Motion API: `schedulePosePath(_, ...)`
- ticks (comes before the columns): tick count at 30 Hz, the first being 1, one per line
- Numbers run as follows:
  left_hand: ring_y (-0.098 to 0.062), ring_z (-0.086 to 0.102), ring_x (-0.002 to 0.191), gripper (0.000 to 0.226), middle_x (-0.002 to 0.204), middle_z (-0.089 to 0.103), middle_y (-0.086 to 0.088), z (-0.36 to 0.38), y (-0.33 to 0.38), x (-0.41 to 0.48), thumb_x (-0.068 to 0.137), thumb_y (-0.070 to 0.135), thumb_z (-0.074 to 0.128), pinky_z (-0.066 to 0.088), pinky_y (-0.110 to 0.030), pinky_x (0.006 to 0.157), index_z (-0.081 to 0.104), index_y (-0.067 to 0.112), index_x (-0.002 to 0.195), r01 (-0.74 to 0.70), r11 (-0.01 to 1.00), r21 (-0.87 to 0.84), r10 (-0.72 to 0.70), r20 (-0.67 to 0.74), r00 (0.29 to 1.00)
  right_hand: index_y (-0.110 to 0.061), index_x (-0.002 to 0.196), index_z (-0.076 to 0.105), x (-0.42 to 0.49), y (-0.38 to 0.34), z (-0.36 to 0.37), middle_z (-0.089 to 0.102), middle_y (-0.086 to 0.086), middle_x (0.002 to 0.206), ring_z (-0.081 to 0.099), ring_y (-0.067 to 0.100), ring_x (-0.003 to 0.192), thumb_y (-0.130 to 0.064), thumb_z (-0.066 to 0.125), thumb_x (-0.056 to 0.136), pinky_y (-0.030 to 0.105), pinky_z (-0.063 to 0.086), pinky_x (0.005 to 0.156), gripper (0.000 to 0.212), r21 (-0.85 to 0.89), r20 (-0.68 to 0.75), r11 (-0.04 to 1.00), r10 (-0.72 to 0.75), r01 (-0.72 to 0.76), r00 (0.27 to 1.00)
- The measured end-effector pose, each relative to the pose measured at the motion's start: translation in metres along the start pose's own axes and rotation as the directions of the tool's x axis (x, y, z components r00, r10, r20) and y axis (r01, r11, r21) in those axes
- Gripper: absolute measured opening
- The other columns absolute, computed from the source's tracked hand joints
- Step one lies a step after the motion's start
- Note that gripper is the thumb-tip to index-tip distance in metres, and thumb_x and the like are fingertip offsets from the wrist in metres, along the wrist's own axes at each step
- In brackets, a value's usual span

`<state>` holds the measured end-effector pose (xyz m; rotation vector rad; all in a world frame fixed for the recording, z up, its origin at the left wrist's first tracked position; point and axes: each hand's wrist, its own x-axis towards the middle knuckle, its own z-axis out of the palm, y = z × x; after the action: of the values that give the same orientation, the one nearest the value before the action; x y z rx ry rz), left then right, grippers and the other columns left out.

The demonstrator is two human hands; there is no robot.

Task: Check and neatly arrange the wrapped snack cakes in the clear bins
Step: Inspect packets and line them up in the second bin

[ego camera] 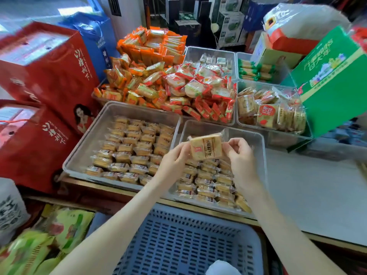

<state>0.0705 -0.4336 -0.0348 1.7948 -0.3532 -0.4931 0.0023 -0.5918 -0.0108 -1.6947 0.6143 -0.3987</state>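
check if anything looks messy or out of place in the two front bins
Nothing looks damaged. The left bin holds tidy rows; the right bin is filled only at its near end. One wrapped cake is out, held up between left hand and right hand.

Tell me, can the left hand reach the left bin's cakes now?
Probably not yet: the left hand and right hand both hold one cake. The left bin lies open beside it.
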Motion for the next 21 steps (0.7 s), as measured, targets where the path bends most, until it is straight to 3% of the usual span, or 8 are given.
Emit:
schedulePosePath(2,-0.004,0.068,0.084,0.025,0.086,0.073,0.015,-0.002,0.011,-0.022,0.103,0.028,0.041,0.054,-0.030,0.079,0.065,0.035,0.103,-0.015,0.995,-0.100,0.014,-0.011,1.000,-0.012,0.089,0.052,-0.023,-0.004,-0.004,0.056,0.004,0.083,0.054,0.014,0.078,-0.014,0.050,0.099,0.023,0.046,0.068,0.011,0.067,-0.036,0.997,0.031,-0.028,0.999)
schedulePosePath(5,-0.020,0.069,0.085,0.017,0.091,0.073,-0.002,-0.009,0.018,-0.048,0.100,0.027,0.050,0.057,-0.042,0.079,0.066,0.024,0.102,-0.049,0.998,-0.048,0.049,-0.006,0.999,-0.013,0.089,0.052,-0.058,0.002,-0.005,0.060,0.011,0.090,0.060,0.029,0.086,-0.017,0.049,0.100,0.037,0.053,0.081,0.012,0.131,0.009,0.987,0.088,-0.089,0.996)
schedulePosePath(7,-0.024,0.069,0.085,0.015,0.093,0.072,-0.006,-0.013,0.021,-0.061,0.099,0.022,0.051,0.060,-0.038,0.074,0.066,0.022,0.096,-0.027,0.998,-0.060,0.027,-0.009,1.000,-0.014,0.088,0.053,-0.075,0.005,-0.006,0.067,0.013,0.094,0.065,0.033,0.092,-0.023,0.049,0.100,0.046,0.054,0.085,0.017,0.201,0.088,0.973,0.098,-0.114,0.991)
schedulePosePath(10,-0.013,0.067,0.076,0.018,0.093,0.071,-0.012,-0.016,0.026,-0.079,0.101,0.012,0.048,0.054,-0.019,0.062,0.064,0.012,0.093,-0.009,0.998,-0.061,0.010,0.011,1.000,-0.008,0.090,0.055,-0.091,0.000,-0.014,0.070,0.007,0.089,0.066,0.016,0.080,-0.028,0.042,0.103,0.028,0.053,0.071,0.028,0.153,0.155,0.987,0.031,-0.055,0.987)
schedulePosePath(12,-0.005,0.065,0.069,0.018,0.090,0.071,-0.011,-0.017,0.028,-0.090,0.101,0.013,0.048,0.051,-0.016,0.060,0.065,0.009,0.095,-0.028,0.999,0.022,0.028,0.005,1.000,-0.008,0.087,0.054,-0.097,-0.002,-0.019,0.064,0.011,0.083,0.058,0.016,0.071,-0.028,0.040,0.103,0.027,0.047,0.063,0.029,0.026,0.117,0.998,-0.055,0.052,0.992)
schedulePosePath(16,-0.002,0.060,0.059,0.018,0.080,0.069,-0.005,-0.010,0.036,-0.111,0.102,0.017,0.048,0.050,-0.016,0.056,0.063,0.009,0.095,-0.110,0.980,0.166,0.121,-0.054,0.991,-0.014,0.082,0.050,-0.109,-0.003,-0.023,0.053,-0.003,0.066,0.046,0.002,0.052,-0.024,0.041,0.103,0.018,0.038,0.045,0.024,-0.166,-0.019,0.958,-0.239,0.233,0.971)
schedulePosePath(21,-0.010,0.052,0.059,0.020,0.074,0.058,0.003,0.001,0.051,-0.125,0.104,0.017,0.038,0.040,-0.018,0.051,0.049,0.011,0.089,-0.303,0.891,0.339,0.352,-0.093,0.931,-0.022,0.082,0.052,-0.123,-0.015,-0.027,0.054,-0.005,0.068,0.046,0.002,0.055,-0.030,0.040,0.102,0.018,0.038,0.047,0.025,-0.027,-0.115,0.950,-0.312,0.311,0.943)
